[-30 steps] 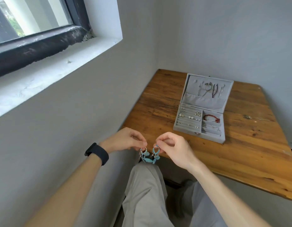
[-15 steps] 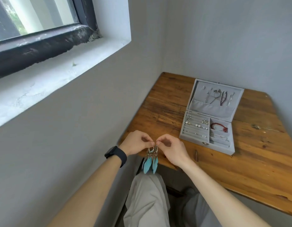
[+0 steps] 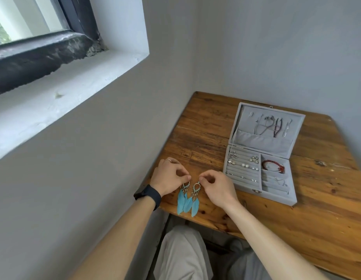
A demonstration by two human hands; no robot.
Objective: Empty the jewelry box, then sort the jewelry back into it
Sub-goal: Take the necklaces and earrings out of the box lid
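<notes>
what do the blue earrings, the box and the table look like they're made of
Blue earrings: dyed-looking feathers under dull silvery hoops, probably metal. Jewelry box: matte grey velvety fabric, soft nap throughout. Table: wood planks, clear grain and knots, slight sheen suggesting varnish.

A wooden desk (image 3: 327, 229) stands in the corner of the room, close along two plain grey walls. Its top is brown and worn, with dark stains and clear grain. High in the left wall (image 3: 84, 178) there is a window (image 3: 24, 21) with a dark, rough frame (image 3: 44, 55) and a deep white sill (image 3: 64, 85). Daylight comes through the glass and makes the sill bright.
</notes>
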